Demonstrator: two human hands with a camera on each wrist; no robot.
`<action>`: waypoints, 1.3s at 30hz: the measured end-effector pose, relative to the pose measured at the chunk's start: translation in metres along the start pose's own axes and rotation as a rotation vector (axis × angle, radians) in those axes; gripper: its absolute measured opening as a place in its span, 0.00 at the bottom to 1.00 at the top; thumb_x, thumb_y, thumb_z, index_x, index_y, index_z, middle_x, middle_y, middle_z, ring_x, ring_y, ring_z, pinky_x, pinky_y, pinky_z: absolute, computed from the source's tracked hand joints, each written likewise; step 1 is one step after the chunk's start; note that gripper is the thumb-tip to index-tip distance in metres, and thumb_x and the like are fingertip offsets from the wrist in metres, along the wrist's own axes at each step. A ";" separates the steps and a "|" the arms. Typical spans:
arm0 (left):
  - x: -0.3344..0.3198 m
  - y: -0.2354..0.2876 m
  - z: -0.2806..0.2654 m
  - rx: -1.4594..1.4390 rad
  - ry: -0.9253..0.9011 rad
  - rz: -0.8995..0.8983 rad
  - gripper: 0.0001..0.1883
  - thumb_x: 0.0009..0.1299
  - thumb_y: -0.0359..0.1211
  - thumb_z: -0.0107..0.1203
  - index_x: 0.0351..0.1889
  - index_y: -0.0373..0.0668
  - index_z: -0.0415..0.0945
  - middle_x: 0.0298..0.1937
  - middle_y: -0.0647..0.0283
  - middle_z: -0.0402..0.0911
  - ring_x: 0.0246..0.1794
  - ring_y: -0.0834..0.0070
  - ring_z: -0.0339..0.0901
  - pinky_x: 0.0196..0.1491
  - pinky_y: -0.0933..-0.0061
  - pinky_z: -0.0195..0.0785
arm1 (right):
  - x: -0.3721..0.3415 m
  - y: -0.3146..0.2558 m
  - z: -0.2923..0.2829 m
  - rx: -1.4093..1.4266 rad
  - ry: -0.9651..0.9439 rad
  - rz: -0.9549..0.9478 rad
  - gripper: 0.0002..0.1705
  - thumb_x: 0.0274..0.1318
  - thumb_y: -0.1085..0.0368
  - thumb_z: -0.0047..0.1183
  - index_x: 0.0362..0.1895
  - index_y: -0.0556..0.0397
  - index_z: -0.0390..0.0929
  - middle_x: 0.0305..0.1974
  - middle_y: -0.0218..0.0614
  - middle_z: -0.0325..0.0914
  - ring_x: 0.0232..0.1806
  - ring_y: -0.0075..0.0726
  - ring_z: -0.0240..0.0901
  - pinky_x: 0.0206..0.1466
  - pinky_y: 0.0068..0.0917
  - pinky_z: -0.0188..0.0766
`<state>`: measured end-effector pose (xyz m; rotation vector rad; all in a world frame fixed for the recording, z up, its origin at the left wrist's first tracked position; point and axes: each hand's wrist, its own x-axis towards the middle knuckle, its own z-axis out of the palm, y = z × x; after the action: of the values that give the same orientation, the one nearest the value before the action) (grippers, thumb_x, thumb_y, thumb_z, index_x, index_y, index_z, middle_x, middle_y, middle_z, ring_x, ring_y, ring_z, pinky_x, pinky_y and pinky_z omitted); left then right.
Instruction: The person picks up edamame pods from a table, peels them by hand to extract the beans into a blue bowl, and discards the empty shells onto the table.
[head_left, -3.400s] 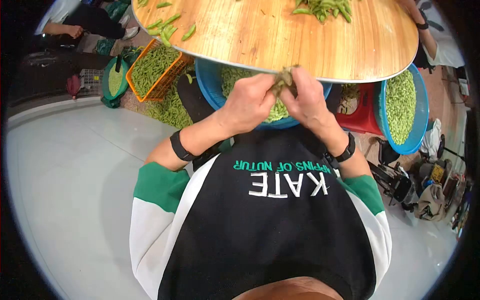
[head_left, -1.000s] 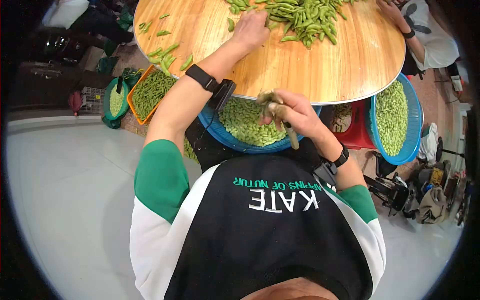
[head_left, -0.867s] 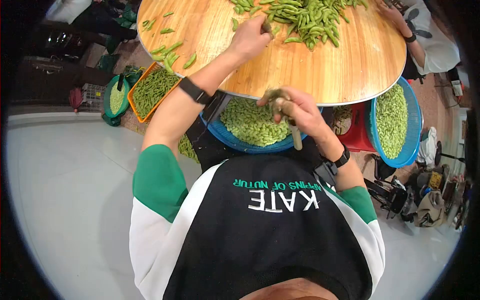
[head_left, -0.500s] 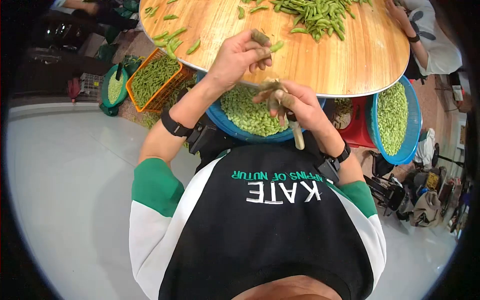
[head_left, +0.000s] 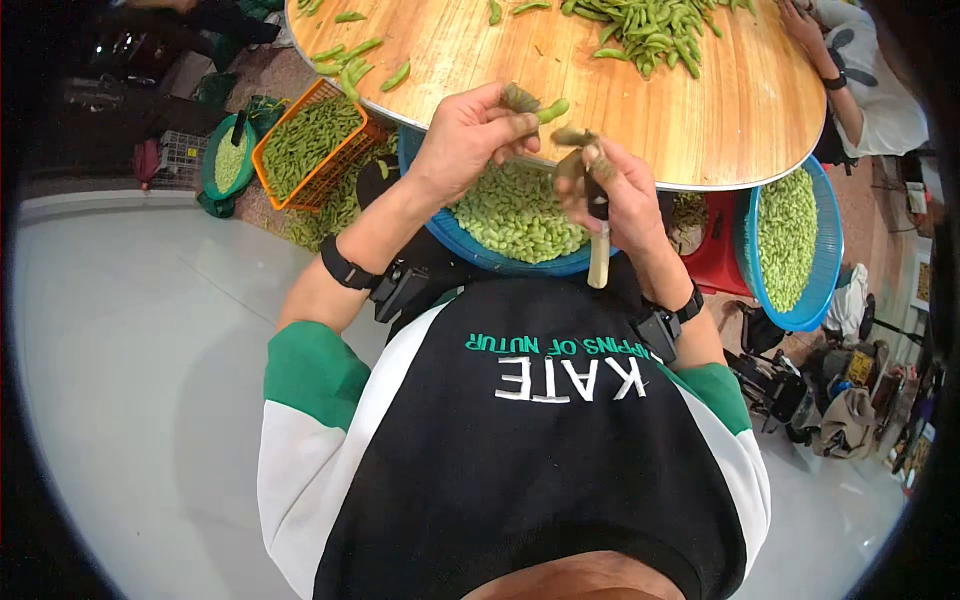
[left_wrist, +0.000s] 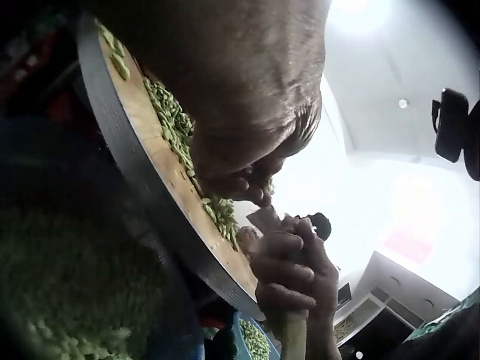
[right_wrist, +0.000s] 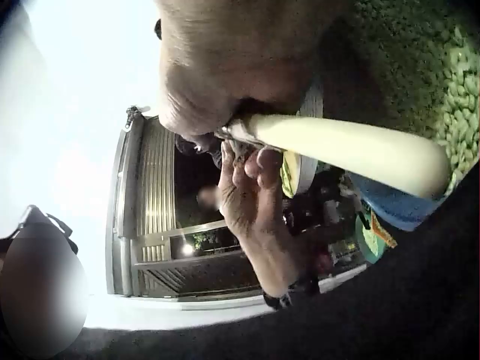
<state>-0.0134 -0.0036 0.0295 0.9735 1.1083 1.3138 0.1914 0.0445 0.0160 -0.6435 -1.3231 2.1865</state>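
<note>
My left hand (head_left: 465,140) pinches a green bean pod (head_left: 553,110) over the near edge of the round wooden table (head_left: 480,65); the pod's free end points right. Just right of it, my right hand (head_left: 625,195) grips a tool whose pale handle (head_left: 598,262) sticks out toward my body. A little metal shows where this handle (right_wrist: 352,154) enters the fist; the working end is hidden. Dark greenish-brown covers several fingertips of both hands. Below the hands, a blue basin (head_left: 412,150) holds shelled beans (head_left: 520,220). In the left wrist view, the right hand (left_wrist: 289,274) faces the left fingers.
Unshelled pods (head_left: 655,35) lie piled at the table's far side, with loose pods (head_left: 350,65) at left. An orange basket (head_left: 325,180) of pods stands left, a blue basket (head_left: 830,250) of beans right, beside a red stool (head_left: 715,245). Another person's arm (head_left: 850,110) rests at the table's right.
From touching at the table edge, my hands parted. My left hand reached to the pods on the table and came back toward me with one. My right hand shifted slightly right, still gripping the tool.
</note>
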 end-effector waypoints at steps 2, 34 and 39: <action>-0.005 -0.001 0.003 0.002 0.017 -0.035 0.03 0.70 0.29 0.53 0.37 0.40 0.75 0.26 0.69 0.79 0.23 0.89 0.71 0.25 0.89 0.60 | 0.001 -0.002 0.008 0.020 0.059 -0.039 0.19 0.69 0.58 0.38 0.57 0.54 0.68 0.29 0.34 0.74 0.20 0.19 0.65 0.16 0.13 0.56; 0.000 -0.030 0.010 -0.033 -0.173 -0.073 0.08 0.69 0.26 0.53 0.45 0.36 0.74 0.29 0.69 0.76 0.23 0.80 0.73 0.25 0.76 0.65 | 0.003 0.007 -0.002 0.752 -0.046 0.206 0.09 0.65 0.64 0.45 0.46 0.53 0.69 0.28 0.37 0.70 0.16 0.17 0.55 0.11 0.12 0.52; -0.009 -0.023 0.020 1.105 0.036 0.719 0.05 0.66 0.24 0.55 0.38 0.33 0.72 0.28 0.58 0.77 0.26 0.77 0.75 0.28 0.70 0.68 | 0.003 0.019 -0.003 0.874 -0.089 0.210 0.11 0.65 0.64 0.43 0.50 0.52 0.69 0.29 0.37 0.70 0.16 0.17 0.55 0.12 0.11 0.52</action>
<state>0.0114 -0.0121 0.0122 2.3269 1.6239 1.1993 0.1880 0.0405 -0.0031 -0.3367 -0.2346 2.6609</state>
